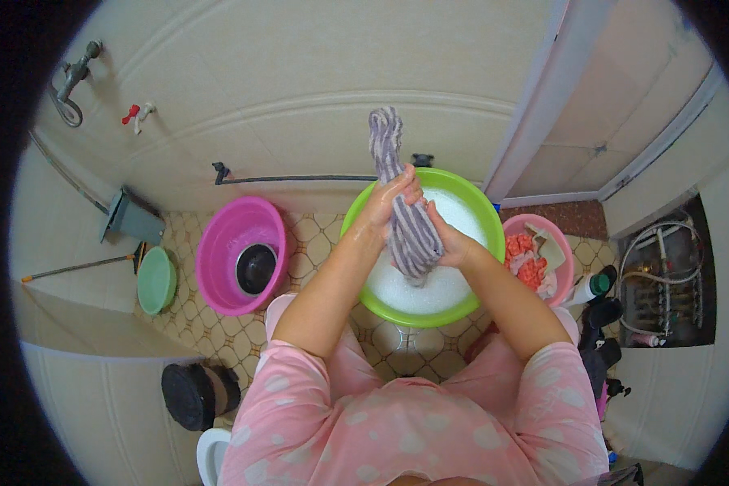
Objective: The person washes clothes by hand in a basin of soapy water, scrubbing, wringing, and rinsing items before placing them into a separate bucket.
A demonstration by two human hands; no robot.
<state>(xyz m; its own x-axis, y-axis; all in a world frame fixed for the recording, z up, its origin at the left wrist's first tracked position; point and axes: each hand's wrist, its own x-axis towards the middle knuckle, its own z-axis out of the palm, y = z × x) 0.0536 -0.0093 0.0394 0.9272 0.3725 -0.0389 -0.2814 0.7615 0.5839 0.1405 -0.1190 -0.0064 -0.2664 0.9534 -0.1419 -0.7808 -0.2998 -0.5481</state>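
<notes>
A striped grey-and-white cloth (414, 234), bunched lengthwise, is held up above a lime-green basin (492, 243). My left hand (392, 197) is wrapped around the middle of the bundle, and one end stands out past my fingers toward the wall. Lower down, my right hand (449, 240) grips the cloth from its right side; some of its fingers are hidden behind the fabric. White suds (416, 297) cover the water in the basin beneath. The cloth's lower end hangs close over the foam; whether it touches cannot be made out.
Left of the green basin stands a magenta basin (209, 261) with a dark round vessel (256, 269) inside. A pink basin (566, 249) at right holds red and white fabric (525, 261). Beside it are a white bottle with a green cap (598, 284) and dark footwear (603, 313).
</notes>
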